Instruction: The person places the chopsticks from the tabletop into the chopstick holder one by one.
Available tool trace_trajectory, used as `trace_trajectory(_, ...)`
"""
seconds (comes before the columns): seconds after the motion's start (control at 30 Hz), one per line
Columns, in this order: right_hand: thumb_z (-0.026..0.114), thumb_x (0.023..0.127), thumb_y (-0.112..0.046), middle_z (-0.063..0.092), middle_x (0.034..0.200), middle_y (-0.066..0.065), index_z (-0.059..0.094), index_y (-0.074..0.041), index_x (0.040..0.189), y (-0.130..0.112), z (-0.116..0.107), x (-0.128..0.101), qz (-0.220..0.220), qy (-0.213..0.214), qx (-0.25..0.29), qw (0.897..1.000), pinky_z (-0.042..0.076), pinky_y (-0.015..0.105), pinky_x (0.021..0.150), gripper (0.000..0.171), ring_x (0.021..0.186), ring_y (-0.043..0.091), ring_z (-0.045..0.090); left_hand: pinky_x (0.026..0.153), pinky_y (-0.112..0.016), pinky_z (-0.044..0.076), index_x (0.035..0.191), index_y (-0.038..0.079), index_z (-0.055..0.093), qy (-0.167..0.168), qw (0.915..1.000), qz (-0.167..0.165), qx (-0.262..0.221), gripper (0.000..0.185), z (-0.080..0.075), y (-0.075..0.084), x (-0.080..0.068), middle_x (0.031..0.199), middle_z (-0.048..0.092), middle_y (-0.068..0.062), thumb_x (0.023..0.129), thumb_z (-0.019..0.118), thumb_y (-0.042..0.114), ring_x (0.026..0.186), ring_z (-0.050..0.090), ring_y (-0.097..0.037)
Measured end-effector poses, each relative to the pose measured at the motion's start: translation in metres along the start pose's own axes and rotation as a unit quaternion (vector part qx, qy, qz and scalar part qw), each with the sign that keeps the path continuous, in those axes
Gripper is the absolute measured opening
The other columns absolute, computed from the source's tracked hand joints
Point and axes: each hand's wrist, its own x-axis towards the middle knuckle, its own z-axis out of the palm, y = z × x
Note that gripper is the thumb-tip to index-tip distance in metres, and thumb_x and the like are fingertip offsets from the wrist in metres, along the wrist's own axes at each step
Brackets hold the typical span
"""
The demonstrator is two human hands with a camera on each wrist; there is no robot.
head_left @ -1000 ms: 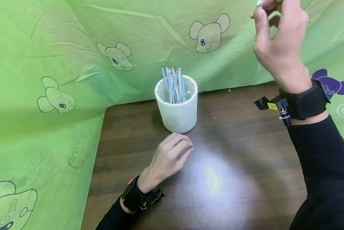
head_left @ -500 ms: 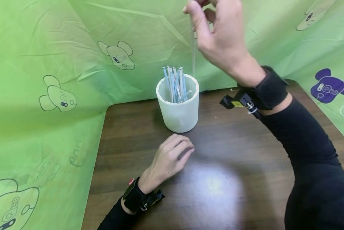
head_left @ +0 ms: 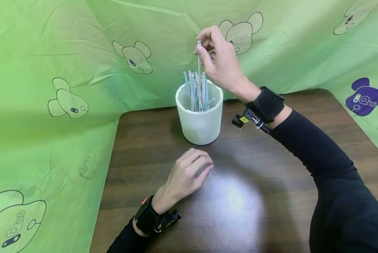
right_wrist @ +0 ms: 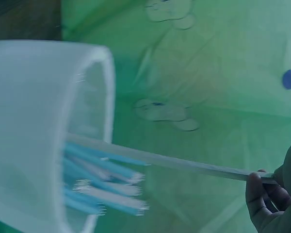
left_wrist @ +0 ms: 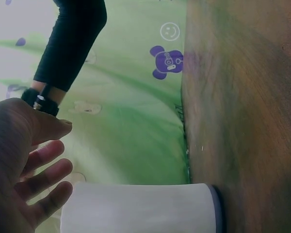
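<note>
Lowest in the frame, the left hand rests on the dark wooden tabletop, fingers loosely curled and holding nothing. Just beyond it, at centre, stands one white cup bristling with roughly ten thin blue and white sticks. Above the cup, the right hand pinches one pale stick upright by its top, its lower end inside the cup. Green bear-printed sheeting fills the background.

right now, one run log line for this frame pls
right hand: pinches white straw, lower end inside cup | left hand: rests on table, holds nothing | white cup: upright, holds blue and white straws
</note>
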Motion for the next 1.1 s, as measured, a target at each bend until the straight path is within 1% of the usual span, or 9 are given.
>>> trace_trajectory(0.17,0.052,0.1,-0.007,0.068,0.098,0.013,0.051,0.004,0.117,0.02,0.007,-0.007,0.005,-0.047,-0.054,0.997,0.051,0.02,0.075,0.02,0.082,0.014,0.062,0.08,-0.02,0.049,0.092,0.01,0.07,-0.002,1.0,-0.004,-0.003,0.005,0.002,0.0,-0.001,0.097,0.066,0.002,0.088,0.072,0.01,0.09,0.059,-0.012)
trace_trajectory(0.27,0.055,0.1,-0.008,0.07,0.098,0.013,0.052,0.003,0.115,0.032,0.011,-0.014,0.011,-0.082,-0.08,0.993,0.052,0.022,0.07,0.018,0.079,0.017,0.064,0.079,-0.02,0.049,0.092,0.01,0.07,-0.001,1.0,-0.005,-0.004,0.006,0.003,0.001,-0.002,0.097,0.066,0.002,0.087,0.073,0.01,0.09,0.059,-0.012)
trace_trajectory(0.33,0.057,0.099,-0.008,0.07,0.098,0.013,0.054,0.002,0.113,0.04,0.013,-0.019,0.016,-0.11,-0.099,0.989,0.053,0.026,0.068,0.018,0.078,0.02,0.065,0.08,-0.021,0.049,0.092,0.011,0.07,-0.002,1.0,-0.006,-0.005,0.007,0.003,0.001,-0.002,0.097,0.066,0.002,0.087,0.073,0.009,0.09,0.059,-0.012)
trace_trajectory(0.5,0.064,0.095,-0.012,0.071,0.097,0.013,0.063,0.0,0.111,0.051,0.015,-0.031,0.007,-0.158,-0.163,0.974,0.047,0.038,0.079,0.02,0.087,0.028,0.062,0.08,-0.021,0.05,0.091,0.01,0.069,-0.004,1.0,-0.007,-0.005,0.006,0.004,0.002,-0.004,0.097,0.065,0.001,0.087,0.073,0.009,0.09,0.06,-0.012)
trace_trajectory(0.6,0.069,0.092,-0.016,0.071,0.093,0.011,0.069,-0.001,0.108,0.052,0.013,-0.033,-0.014,-0.146,-0.209,0.967,0.043,0.039,0.08,0.021,0.089,0.03,0.057,0.079,-0.021,0.05,0.091,0.011,0.069,-0.004,1.0,-0.007,-0.002,0.006,0.004,0.002,-0.005,0.096,0.065,0.001,0.087,0.073,0.01,0.089,0.059,-0.012)
trace_trajectory(0.73,0.07,0.091,-0.017,0.069,0.092,0.009,0.071,-0.002,0.109,0.051,0.01,-0.033,-0.019,-0.134,-0.248,0.959,0.044,0.04,0.078,0.023,0.09,0.028,0.056,0.079,-0.021,0.05,0.091,0.011,0.069,-0.005,0.9999,-0.009,0.003,0.006,0.004,0.002,-0.007,0.096,0.065,0.002,0.087,0.073,0.01,0.089,0.059,-0.012)
trace_trajectory(0.9,0.067,0.093,-0.019,0.068,0.098,0.011,0.065,-0.002,0.117,0.055,0.005,-0.038,0.002,-0.115,-0.242,0.964,0.046,0.041,0.081,0.029,0.094,0.029,0.058,0.079,-0.023,0.05,0.094,0.009,0.069,-0.004,0.9999,-0.01,0.007,0.009,0.003,0.0,-0.008,0.096,0.066,0.001,0.087,0.073,0.012,0.089,0.061,-0.013)
trace_trajectory(1.0,0.064,0.094,-0.02,0.067,0.102,0.015,0.064,0.0,0.115,0.057,-0.005,-0.046,0.002,-0.094,-0.235,0.968,0.046,0.044,0.087,0.028,0.097,0.031,0.058,0.077,-0.026,0.05,0.1,0.007,0.069,0.001,0.999,-0.033,0.03,0.015,-0.002,-0.008,-0.007,0.099,0.069,-0.002,0.087,0.073,0.014,0.089,0.063,-0.016)
trace_trajectory(1.1,0.062,0.096,-0.02,0.067,0.11,0.019,0.064,0.002,0.114,0.058,-0.022,-0.057,0.009,-0.081,-0.235,0.969,0.045,0.048,0.096,0.029,0.106,0.035,0.058,0.078,-0.032,0.05,0.108,0.005,0.067,0.015,0.9941,-0.087,0.063,0.024,-0.016,-0.018,-0.005,0.104,0.07,-0.007,0.089,0.071,0.018,0.093,0.064,-0.021)
